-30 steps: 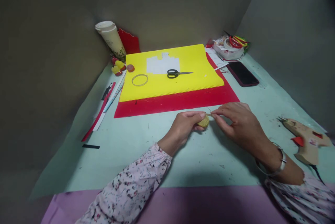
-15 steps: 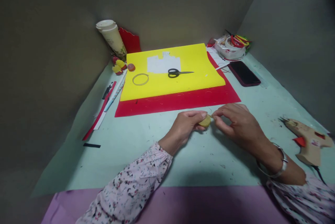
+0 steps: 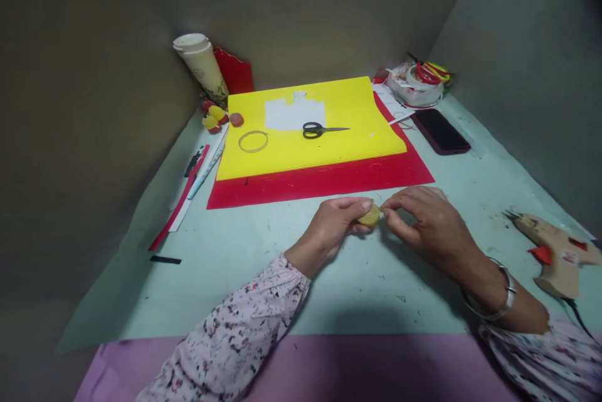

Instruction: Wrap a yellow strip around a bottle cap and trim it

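My left hand [image 3: 335,221] is closed around a small round gold disc [image 3: 370,216] with a textured face, thumb on top. At the disc's right edge, my right hand [image 3: 418,220] pinches thumb and forefinger together on a thin gold end that appears to come off the disc. Its other fingers are curled. Both hands are just above the pale green table cover, in front of the red sheet [image 3: 324,177]. Black-handled scissors [image 3: 320,130] and a thin ring [image 3: 254,141] lie on the yellow sheet [image 3: 282,157] beyond them.
A glue gun [image 3: 555,251] lies at the right, its cord trailing toward me. Behind it are a phone [image 3: 441,131] and a filled plastic tub [image 3: 416,87]. At the left are red and white strips [image 3: 181,204], a black strip [image 3: 165,259] and a tall cup [image 3: 202,66].
Both hands stay almost in place, still holding the disc and its thin end. The whole view has shifted very slightly.
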The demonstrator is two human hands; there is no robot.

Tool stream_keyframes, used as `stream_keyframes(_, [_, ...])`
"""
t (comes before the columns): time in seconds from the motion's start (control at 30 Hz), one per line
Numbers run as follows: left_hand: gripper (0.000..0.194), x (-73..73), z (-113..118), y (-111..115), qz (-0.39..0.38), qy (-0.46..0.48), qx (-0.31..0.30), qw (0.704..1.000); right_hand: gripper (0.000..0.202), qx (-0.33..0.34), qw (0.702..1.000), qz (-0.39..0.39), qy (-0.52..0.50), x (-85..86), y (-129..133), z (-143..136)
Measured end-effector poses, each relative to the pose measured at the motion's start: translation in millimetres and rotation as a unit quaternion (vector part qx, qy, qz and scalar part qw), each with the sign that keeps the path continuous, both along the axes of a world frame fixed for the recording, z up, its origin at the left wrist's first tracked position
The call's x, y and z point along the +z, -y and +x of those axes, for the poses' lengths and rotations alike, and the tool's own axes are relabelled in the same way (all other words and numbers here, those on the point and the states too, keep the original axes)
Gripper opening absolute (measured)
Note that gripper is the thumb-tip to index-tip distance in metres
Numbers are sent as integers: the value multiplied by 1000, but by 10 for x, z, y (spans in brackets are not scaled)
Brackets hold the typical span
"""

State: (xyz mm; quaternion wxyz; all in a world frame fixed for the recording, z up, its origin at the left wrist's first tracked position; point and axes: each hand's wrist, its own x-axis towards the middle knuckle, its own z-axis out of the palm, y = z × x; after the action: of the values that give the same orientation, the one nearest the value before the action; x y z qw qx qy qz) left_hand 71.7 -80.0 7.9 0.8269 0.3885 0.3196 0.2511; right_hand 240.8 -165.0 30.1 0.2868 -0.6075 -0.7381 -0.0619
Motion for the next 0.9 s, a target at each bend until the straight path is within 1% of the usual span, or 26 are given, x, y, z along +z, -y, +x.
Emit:
stream_keyframes(0.2, [31,8,-9,-19,3,0,9,1000,9,-1,1000,6,6,12,-22,-27])
stream_keyframes(0.37, [30,94,-67,-95,36,6,21,999,11,1,1000,14,6,119,-115,-90])
stream_keyframes(0.5, [30,181,-165,-197,52,24,44,997,11,8,999,32,9,224,-270,-192])
stream_keyframes(0.7, [29,277,-335,-392,62,29,78,995,12,10,999,43,12,311,-533,-386])
stream_keyframes(0.8, [28,314,-409,-506,75,32,97,992,14,2,999,40,6,362,-666,-487])
stream_keyframes(0.9, [27,321,-478,-620,75,36,121,989,16,15,1000,26,2,397,-796,-569])
